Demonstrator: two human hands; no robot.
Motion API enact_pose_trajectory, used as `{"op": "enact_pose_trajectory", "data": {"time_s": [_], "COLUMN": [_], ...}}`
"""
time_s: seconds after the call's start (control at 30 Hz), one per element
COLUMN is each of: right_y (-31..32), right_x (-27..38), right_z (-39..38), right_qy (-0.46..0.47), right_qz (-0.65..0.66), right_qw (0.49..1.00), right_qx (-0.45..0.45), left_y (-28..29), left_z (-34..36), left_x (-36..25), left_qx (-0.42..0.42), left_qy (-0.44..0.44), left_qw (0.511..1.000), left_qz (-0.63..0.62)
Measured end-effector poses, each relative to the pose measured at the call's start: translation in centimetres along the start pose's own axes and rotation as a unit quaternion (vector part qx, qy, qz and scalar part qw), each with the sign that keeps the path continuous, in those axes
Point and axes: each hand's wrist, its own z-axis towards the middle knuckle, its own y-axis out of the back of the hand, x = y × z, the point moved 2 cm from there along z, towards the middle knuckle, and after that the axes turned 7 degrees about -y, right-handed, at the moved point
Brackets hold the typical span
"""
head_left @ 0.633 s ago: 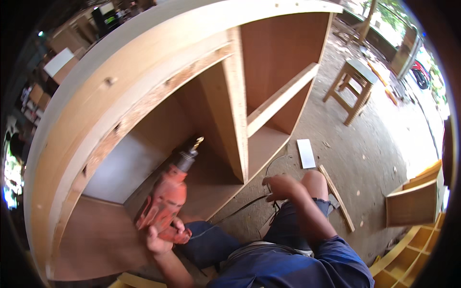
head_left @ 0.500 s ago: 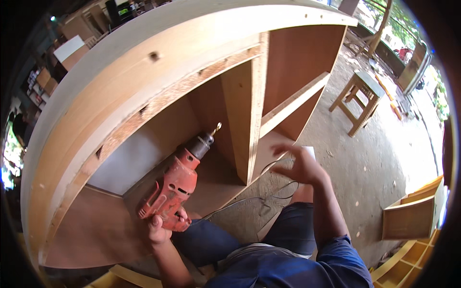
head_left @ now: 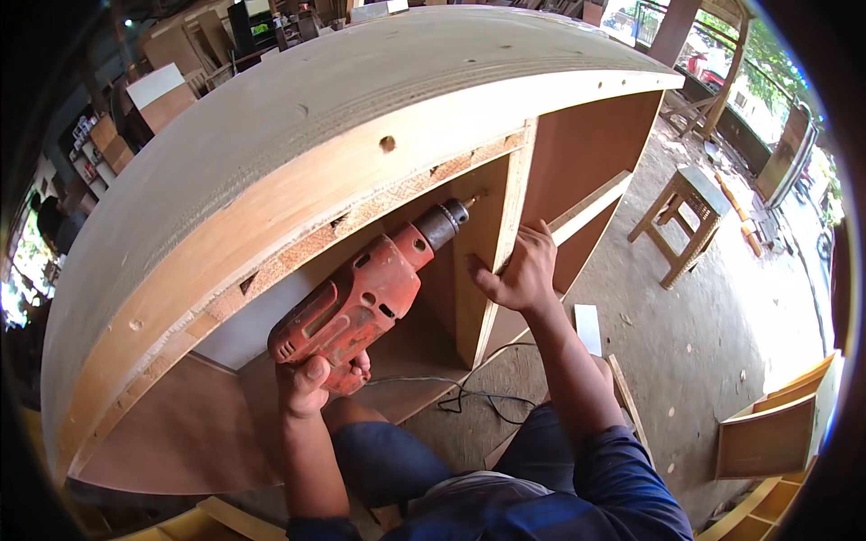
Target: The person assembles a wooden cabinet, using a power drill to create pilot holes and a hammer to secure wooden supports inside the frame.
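My left hand (head_left: 307,383) grips a red corded drill (head_left: 352,307) by its handle, the drill angled up inside a wooden cabinet (head_left: 198,162). The thin bit (head_left: 474,199) reaches the inner face of the vertical divider (head_left: 475,320) near its top; whether the tip is in the wood, I cannot tell. My right hand (head_left: 514,270) is wrapped over the front edge of that divider, thumb on the left side, just below the drill's chuck. To its right, a horizontal rail (head_left: 591,203) crosses the other compartment.
A stool (head_left: 677,225) stands on the floor to the right. A wooden box (head_left: 762,442) and yellow partitioned pieces (head_left: 767,505) lie lower right. A black cord (head_left: 483,397), a white board (head_left: 587,329) and a wood strip (head_left: 631,415) are near my legs. Stacked boards (head_left: 207,41) fill the back left.
The drill has moved up and right, its bit now at the divider. My right hand has risen from above my knee and closed on the divider's edge. The view has shifted.
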Motion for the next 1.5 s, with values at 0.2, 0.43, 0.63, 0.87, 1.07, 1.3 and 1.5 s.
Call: {"op": "enact_pose_trajectory", "data": {"time_s": [0.2,0.43,0.63,0.87,1.07,1.3,1.5], "right_y": [-0.1,-0.2,-0.5,-0.8,-0.8,-0.7,-0.9], "right_x": [-0.4,-0.1,0.3,-0.2,-0.1,0.3,0.2], "right_z": [-0.2,0.1,-0.2,-0.8,-0.7,-0.6,-0.6], "right_qy": [0.000,-0.025,0.016,-0.065,-0.059,-0.065,-0.060], "right_qz": [-0.006,0.014,0.020,0.009,0.016,0.013,0.016], "right_qw": [1.000,0.999,0.997,0.998,0.998,0.998,0.998], "right_qx": [-0.003,0.019,-0.068,0.002,0.003,0.001,-0.007], "left_y": [-0.7,-0.4,-0.5,-0.8,-1.0,-1.0,-0.9], "left_z": [0.1,0.0,1.6,1.3,2.0,1.9,2.2], "left_x": [-0.1,-0.3,-1.9,-2.9,-4.0,-4.1,-3.6], "left_qx": [-0.010,-0.016,-0.015,-0.043,-0.021,-0.030,-0.075], "left_qy": [0.008,0.002,0.035,0.049,0.042,0.008,0.048], "left_qw": [1.000,0.997,0.990,0.993,0.985,0.978,0.987], "left_qz": [0.012,0.074,0.132,0.096,0.167,0.204,0.136]}}
